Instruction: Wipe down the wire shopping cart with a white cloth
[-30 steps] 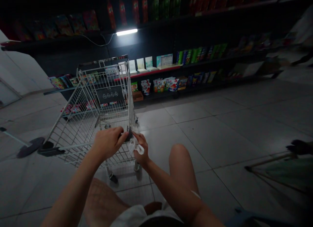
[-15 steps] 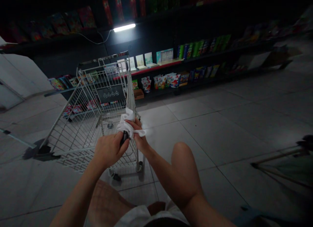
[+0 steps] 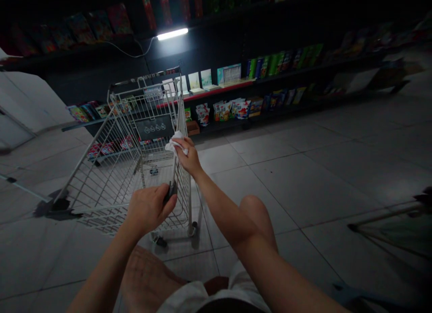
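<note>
Left hand [image 3: 150, 209] is closed around a small dark object [image 3: 170, 191] at the near right corner of a wire shopping cart [image 3: 101, 178], while the right hand [image 3: 189, 156] is narrowly pinched on a white cloth [image 3: 175, 144], which is pressed against the cart's right top rail [image 3: 175, 173] farther along. In this head view, the cloth is judged to be light, soft and limp, so it is best taken by a bunched fold, though it may slip along the smooth rail. The cart appears stiff but fairly light, and it is likely to roll on its casters [image 3: 192, 228] unless it is steadied by the rail. Most of the dark object is hidden by the left fingers [image 3: 151, 205], so its kind and its firmness cannot be told. Beyond the cart, packets [image 3: 236, 109] and cards [image 3: 205, 78] stand on dark shelving [image 3: 209, 47] under a tube light [image 3: 172, 34]. Those shelves fade into shadow at the top and right, where labels cannot be read, and a green mesh item [image 3: 388, 227] is cut off by the right edge.
</note>
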Tool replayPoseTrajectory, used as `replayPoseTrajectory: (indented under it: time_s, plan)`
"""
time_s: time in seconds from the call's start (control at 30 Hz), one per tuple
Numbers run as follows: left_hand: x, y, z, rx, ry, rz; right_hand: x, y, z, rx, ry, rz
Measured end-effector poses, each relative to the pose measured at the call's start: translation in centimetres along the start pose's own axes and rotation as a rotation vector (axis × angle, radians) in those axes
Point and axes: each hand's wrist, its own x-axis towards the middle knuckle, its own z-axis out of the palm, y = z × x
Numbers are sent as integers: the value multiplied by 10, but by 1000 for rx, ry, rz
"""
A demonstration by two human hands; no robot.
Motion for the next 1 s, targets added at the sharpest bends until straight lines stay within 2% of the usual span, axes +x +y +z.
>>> replayPoseTrajectory:
  time_s: [0.07,0.17,0.23,0.27,0.33,0.5,0.57,0.63,0.67,0.73,0.83,0.93,1.0]
  plan:
    - [-1,-1,2,-1,13,7,-8,-9,-3,-33,-28,-65]
    - [-4,-4,4,-2,49,27,-36,-31,-12,-37,-120,-226]
    - [-6,-5,5,-2,74,45,-41,-32,-14,-49,-165,-287]
    - [-7,-6,6,-1,85,54,-34,-26,-12,-68,-175,-290]
    - [-10,-7,6,2,106,69,-4,-3,-6,-115,-169,-242]
    - [-15,-11,8,8,181,104,102,64,15,-203,-135,-50]
    - [-16,-12,9,7,199,108,123,75,20,-225,-118,21]
    - [-17,-13,9,4,198,104,119,72,22,-204,-63,57]
    - [-18,-13,8,1,191,100,108,66,23,-176,-22,54]
    - [-18,-13,8,-2,176,90,66,45,26,-102,81,25]
    - [-19,-13,6,-9,150,74,-28,12,29,-22,212,-34]
    - [-20,-14,5,-26,118,51,-121,-1,27,-52,212,29]
    - [-20,-15,3,-33,99,31,-159,2,20,-79,164,22]
